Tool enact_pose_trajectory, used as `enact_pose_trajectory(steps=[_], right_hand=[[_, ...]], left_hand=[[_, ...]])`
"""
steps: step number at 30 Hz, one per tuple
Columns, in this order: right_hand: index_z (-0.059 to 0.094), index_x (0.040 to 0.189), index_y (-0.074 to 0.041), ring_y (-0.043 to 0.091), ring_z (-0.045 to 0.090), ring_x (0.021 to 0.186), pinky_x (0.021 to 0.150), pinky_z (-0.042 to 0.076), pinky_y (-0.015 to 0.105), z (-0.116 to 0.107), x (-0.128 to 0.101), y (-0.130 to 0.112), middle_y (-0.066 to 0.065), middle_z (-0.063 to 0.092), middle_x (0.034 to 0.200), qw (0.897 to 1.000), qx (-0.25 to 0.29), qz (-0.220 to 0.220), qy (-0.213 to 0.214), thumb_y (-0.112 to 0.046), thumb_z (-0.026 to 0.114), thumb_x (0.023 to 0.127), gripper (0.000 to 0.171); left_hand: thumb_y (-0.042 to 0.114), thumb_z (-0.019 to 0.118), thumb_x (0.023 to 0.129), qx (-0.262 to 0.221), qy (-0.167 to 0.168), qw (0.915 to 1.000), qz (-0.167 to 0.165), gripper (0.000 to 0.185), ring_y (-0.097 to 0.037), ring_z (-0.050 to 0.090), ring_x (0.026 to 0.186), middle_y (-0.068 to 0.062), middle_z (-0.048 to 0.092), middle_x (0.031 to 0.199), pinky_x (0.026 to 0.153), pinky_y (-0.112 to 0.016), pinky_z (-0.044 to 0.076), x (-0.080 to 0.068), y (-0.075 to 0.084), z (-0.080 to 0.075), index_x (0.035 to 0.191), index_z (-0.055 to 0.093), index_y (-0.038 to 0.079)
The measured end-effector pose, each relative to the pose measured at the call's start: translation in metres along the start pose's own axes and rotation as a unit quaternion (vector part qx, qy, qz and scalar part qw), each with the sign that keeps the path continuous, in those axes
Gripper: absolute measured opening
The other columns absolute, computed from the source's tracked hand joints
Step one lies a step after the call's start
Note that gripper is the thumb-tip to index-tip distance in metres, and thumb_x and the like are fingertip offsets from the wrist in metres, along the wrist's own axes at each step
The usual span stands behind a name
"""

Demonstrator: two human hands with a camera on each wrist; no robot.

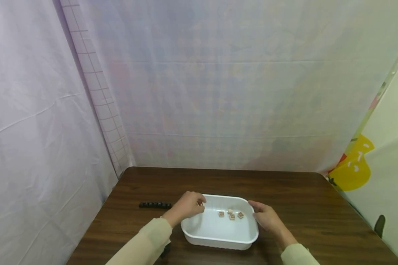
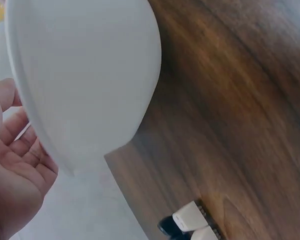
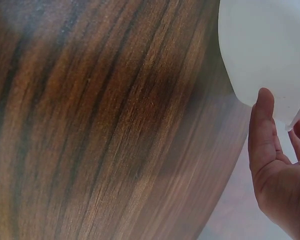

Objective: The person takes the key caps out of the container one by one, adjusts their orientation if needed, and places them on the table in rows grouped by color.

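A white plastic tray stands on the dark wooden table, near its front edge. Several small wooden cubes lie inside it toward the back. My left hand is at the tray's back left corner with its fingers curled over the rim. In the left wrist view the left hand sits beside the tray's outer wall. My right hand holds the right rim. The right wrist view shows its thumb pressed on the tray wall and its fingers beyond the rim.
A short row of black blocks lies on the table left of the tray. A black and white object sits near my left forearm. Pale curtains close off the left, back and right sides of the table.
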State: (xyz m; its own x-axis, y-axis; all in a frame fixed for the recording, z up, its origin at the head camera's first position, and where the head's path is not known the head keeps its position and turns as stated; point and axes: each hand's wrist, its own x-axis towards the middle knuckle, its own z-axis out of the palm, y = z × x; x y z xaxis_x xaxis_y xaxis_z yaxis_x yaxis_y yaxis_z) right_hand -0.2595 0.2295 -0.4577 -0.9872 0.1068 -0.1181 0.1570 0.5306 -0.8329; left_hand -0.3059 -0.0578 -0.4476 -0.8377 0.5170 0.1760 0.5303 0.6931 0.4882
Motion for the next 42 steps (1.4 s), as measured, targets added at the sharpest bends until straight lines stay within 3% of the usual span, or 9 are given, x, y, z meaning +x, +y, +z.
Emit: enact_pose_trajectory(steps=[4, 9, 16, 25, 35, 42], right_hand=[[0.055, 0.136, 0.004, 0.028, 0.058, 0.091, 0.065, 0.05, 0.031, 0.0, 0.001, 0.001, 0.031, 0.058, 0.124, 1.0, -0.001, 0.005, -0.001, 0.004, 0.055, 0.082, 0.054], [0.055, 0.136, 0.005, 0.027, 0.059, 0.088, 0.062, 0.049, 0.032, 0.001, 0.001, 0.002, 0.031, 0.059, 0.122, 1.0, 0.002, 0.0, 0.0, 0.004, 0.055, 0.082, 0.054], [0.052, 0.137, 0.007, 0.029, 0.062, 0.095, 0.076, 0.055, 0.038, 0.001, 0.002, 0.004, 0.032, 0.059, 0.123, 1.0, 0.019, 0.006, -0.01, 0.004, 0.052, 0.087, 0.05], [0.052, 0.138, 0.006, 0.033, 0.06, 0.104, 0.081, 0.055, 0.042, 0.001, 0.002, 0.005, 0.034, 0.051, 0.134, 0.999, 0.024, 0.019, -0.014, 0.004, 0.053, 0.086, 0.052], [0.052, 0.138, 0.006, 0.033, 0.061, 0.104, 0.083, 0.054, 0.043, 0.001, 0.002, 0.005, 0.033, 0.056, 0.128, 1.0, 0.017, 0.012, -0.009, 0.003, 0.053, 0.086, 0.052], [0.053, 0.138, 0.004, 0.037, 0.058, 0.109, 0.088, 0.052, 0.048, 0.001, 0.003, 0.005, 0.033, 0.053, 0.133, 1.0, 0.007, 0.014, -0.01, 0.001, 0.054, 0.086, 0.051]], left_hand=[[0.005, 0.071, 0.083, -0.03, 0.008, 0.9992, -0.025, 0.019, -0.011, 0.058, 0.078, 0.001, 0.066, 0.085, 0.068, -0.027, 0.049, -0.003, -0.006, -0.008, 0.102, 0.072, 0.004], [0.004, 0.07, 0.081, -0.044, 0.03, 0.9983, -0.024, 0.018, -0.012, 0.057, 0.075, 0.0, 0.066, 0.083, 0.065, -0.026, 0.048, -0.01, -0.015, -0.018, 0.1, 0.072, 0.003], [0.006, 0.07, 0.085, -0.076, 0.055, 0.9947, -0.042, 0.017, -0.014, 0.054, 0.077, -0.001, 0.062, 0.085, 0.066, -0.031, 0.048, -0.021, -0.028, -0.03, 0.101, 0.072, 0.001], [0.007, 0.071, 0.085, -0.109, 0.081, 0.9887, -0.064, 0.018, -0.015, 0.06, 0.079, -0.002, 0.067, 0.088, 0.066, -0.032, 0.052, -0.037, -0.049, -0.04, 0.102, 0.072, 0.0], [0.01, 0.076, 0.084, -0.132, 0.118, 0.9788, -0.103, 0.014, -0.021, 0.065, 0.086, -0.003, 0.071, 0.089, 0.076, -0.04, 0.053, -0.065, -0.072, -0.044, 0.096, 0.074, 0.004], [0.008, 0.076, 0.081, -0.136, 0.116, 0.9772, -0.114, 0.014, -0.015, 0.061, 0.079, -0.001, 0.067, 0.083, 0.07, -0.033, 0.05, -0.085, -0.089, -0.046, 0.093, 0.074, 0.002]])
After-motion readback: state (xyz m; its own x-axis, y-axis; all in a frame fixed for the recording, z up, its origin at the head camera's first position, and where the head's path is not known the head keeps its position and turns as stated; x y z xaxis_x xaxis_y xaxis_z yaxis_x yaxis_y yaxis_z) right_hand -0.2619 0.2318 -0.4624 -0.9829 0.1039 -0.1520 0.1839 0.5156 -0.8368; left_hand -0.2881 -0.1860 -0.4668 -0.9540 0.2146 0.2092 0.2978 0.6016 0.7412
